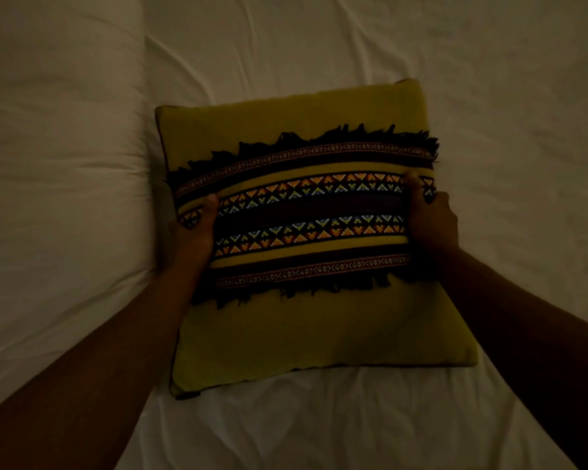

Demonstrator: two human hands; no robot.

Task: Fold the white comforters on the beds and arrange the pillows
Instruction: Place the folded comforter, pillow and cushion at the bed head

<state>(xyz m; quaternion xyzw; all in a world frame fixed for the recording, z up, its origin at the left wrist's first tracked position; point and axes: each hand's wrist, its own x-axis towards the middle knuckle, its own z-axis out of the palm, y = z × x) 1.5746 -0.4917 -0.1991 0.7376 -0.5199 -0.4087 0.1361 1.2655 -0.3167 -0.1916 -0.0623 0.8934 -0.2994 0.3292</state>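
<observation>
- I have the cushion [306,239] gripped at both side edges: my left hand [192,228] clamps the left edge and my right hand [430,215] the right, each at the height of the patterned band, thumbs on top and the other fingers hidden beneath.
- The cushion sits straight ahead of me, between my two arms, over the white bed sheet [489,96]. Whether it rests on the sheet or is lifted just clear, I cannot tell in this dim light.
- It is nearly square and a little skewed, its top right corner the farthest from me. The woven band runs across it from hand to hand, so both hands are about equally near.
- To the left, touching or just beside the cushion's left edge, lies a plump white pillow [58,130]. I judge the coming move turns on that: the cushion would travel left or forward to be set with the pillow.
- Materials: the cushion cover is a flat olive-yellow fabric with stripes of small bright triangles, edged above and below by a dark ragged fringe. The sheet is thin and creased; the pillow is soft and puffed.
</observation>
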